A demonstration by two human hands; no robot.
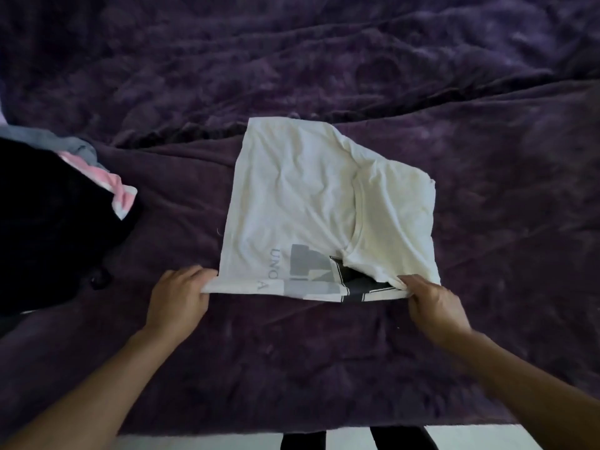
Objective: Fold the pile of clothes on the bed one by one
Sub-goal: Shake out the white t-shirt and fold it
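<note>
Pile of clothes (48, 222) lies at the left edge of the bed (324, 60). It is mostly a black garment, with a pink-and-white piece (112, 185) and a grey-blue piece (69, 142) showing on its far side. The bed is covered with a rumpled dark purple blanket (487, 190).

Right of the pile, near the bed's front edge, the left hand (180, 297) grips the near left corner of a white T-shirt (308, 196), its fingers curled round the doubled hem. The T-shirt is spread across the middle of the bed, well apart from the pile. It is partly folded, with a sleeve sticking out towards the right. A grey print with pale letters shows through the cloth by the near edge, and a dark print with white stripes lies beside it.

The right hand (431, 303) pinches the near right corner of the T-shirt, fingers closed on the cloth. Both forearms reach in over the bed's front edge, and the person's dark-clad legs (401, 438) show below it against a pale floor
</note>
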